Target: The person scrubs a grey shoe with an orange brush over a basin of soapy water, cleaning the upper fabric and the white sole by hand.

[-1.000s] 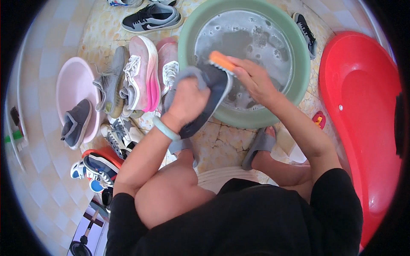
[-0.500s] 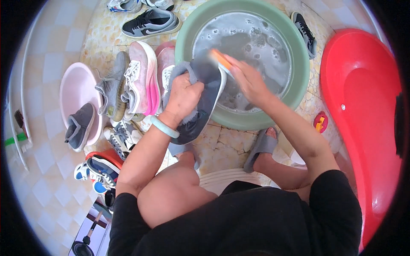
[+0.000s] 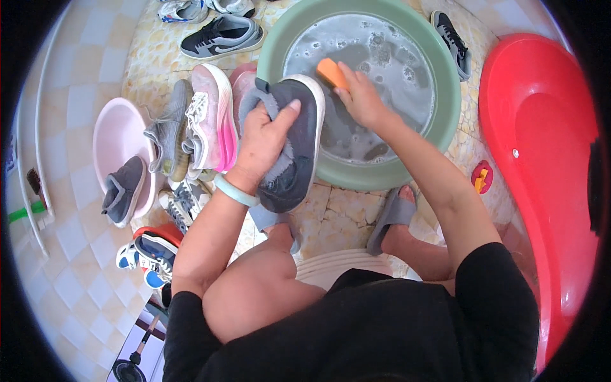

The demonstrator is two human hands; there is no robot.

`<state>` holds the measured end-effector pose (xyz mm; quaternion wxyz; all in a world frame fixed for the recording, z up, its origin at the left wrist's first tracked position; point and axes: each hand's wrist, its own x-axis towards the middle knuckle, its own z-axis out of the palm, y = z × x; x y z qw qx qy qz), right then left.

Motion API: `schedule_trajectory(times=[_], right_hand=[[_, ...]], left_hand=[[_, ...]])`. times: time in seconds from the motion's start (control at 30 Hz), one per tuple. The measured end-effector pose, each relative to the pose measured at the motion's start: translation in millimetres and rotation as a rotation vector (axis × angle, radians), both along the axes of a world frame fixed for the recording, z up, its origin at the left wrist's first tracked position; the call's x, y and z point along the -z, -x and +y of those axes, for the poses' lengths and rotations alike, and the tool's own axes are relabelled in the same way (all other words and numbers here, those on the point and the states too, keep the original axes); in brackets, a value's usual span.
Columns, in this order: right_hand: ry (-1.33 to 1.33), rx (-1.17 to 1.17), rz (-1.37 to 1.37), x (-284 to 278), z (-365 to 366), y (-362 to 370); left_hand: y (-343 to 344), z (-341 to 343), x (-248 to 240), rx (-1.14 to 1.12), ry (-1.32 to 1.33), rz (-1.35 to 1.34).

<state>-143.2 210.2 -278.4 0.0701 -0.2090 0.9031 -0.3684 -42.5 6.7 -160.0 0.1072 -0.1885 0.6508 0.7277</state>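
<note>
My left hand (image 3: pixel 268 137) is closed on a dark grey, fleece-lined shoe (image 3: pixel 303 130) with a white sole edge, gripping it by the opening with the thumb on the upper. The shoe is tilted beside the left rim of a large green basin (image 3: pixel 449 127) of grey, sudsy water (image 3: pixel 388 57). Over that water, just right of the shoe and apart from it, my right hand (image 3: pixel 364 100) grips an orange-backed brush (image 3: pixel 331 73). Its bristles are hidden from view.
On the left stand a pink-white sneaker (image 3: pixel 213 114), a grey knit sneaker (image 3: pixel 170 127) and a pink basin (image 3: pixel 102 137) with a matching grey shoe (image 3: pixel 123 190) leaning in it. Black-grey sneakers (image 3: pixel 223 36) (image 3: pixel 452 43) flank the green basin. A red tub (image 3: pixel 534 127) lines the right.
My right hand has drawn the brush off the shoe, up over the water. My left hand has turned the shoe and shifted it slightly left, its thumb now on the upper.
</note>
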Motion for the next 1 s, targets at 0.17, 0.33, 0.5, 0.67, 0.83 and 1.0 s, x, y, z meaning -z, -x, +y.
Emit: schedule_trajectory(times=[0.17,0.33,0.5,0.67,0.83,1.0], right_hand=[[-0.392,-0.136,-0.089,-3,12,-18],[-0.123,0.09,-0.092,-8,16,-18],[0.296,0.142,-0.125,-50,-15,-13],[0.461,0.061,-0.114,-62,-57,-27],[0.491,0.165,-0.161,-59,-50,-86],[0.597,0.237,-0.153,-46,-48,-134]], left_hand=[[1,-10,3,-0.089,-0.192,-0.105],[8,-13,-1,-0.165,-0.51,-0.141],[8,-13,-5,-0.176,-0.561,-0.177],[17,-15,2,-0.173,-0.582,-0.152],[22,-11,8,-0.28,-0.535,-0.114],[33,-18,19,-0.253,-0.609,-0.161]])
